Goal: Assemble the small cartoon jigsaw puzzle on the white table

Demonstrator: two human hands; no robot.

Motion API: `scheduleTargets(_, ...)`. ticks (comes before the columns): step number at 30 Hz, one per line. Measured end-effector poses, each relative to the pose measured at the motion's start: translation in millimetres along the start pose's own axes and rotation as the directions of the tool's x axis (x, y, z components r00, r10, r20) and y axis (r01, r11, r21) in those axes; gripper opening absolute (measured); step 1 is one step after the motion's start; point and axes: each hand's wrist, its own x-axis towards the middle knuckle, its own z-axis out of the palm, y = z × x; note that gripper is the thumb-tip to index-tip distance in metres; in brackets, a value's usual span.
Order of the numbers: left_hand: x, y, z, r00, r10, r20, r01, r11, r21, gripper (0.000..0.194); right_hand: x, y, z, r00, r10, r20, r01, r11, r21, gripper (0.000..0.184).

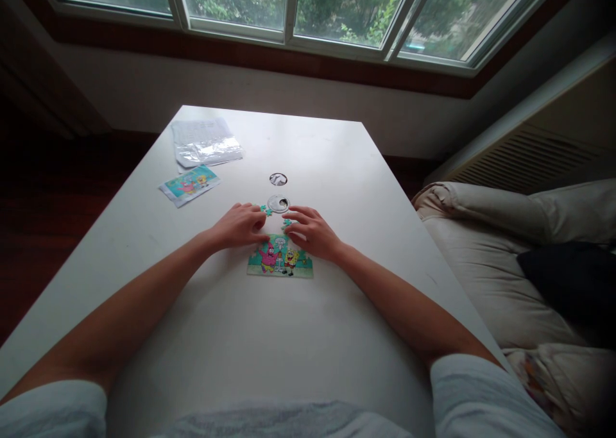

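A small cartoon jigsaw puzzle [279,266] lies on the white table in front of me, with a pink figure, a grey-green one and a yellow one on a teal ground. My left hand [243,224] rests at its upper left edge, fingers curled together and thumb at the puzzle; whatever they hold is hidden. Loose teal puzzle pieces [266,211] lie by its fingertips. My right hand [315,231] is over the puzzle's upper right corner with fingers apart. Another teal puzzle piece [287,222] lies between its thumb and forefinger, not visibly gripped.
On the white table [337,168], a printed picture card [190,185] and a clear plastic bag [206,143] lie at the far left. Two round grommets [278,203] are set beyond my hands. A beige sofa [481,258] stands to the right, under a window [289,15] wall.
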Motion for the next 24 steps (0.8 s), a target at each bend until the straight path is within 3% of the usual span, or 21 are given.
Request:
scheduleTargets(8,-4,-11,-14.5,0.998,0.061,0.011,-0.06,0.998,-0.013,0.011,-2,5,1,0.998,0.064,-0.004,-0.064,0.996,-0.066,0.018)
scheduleTargets(13,-2,2,-12.6,0.99,0.141,0.018,-0.14,0.989,-0.052,0.014,-2,3,2,0.996,0.093,0.008,-0.092,0.992,-0.081,0.017)
scheduleTargets(24,2,12,-2.6,0.989,0.14,0.051,-0.137,0.988,-0.07,0.015,6,-12,-6,0.964,0.251,0.086,-0.235,0.958,-0.163,0.016)
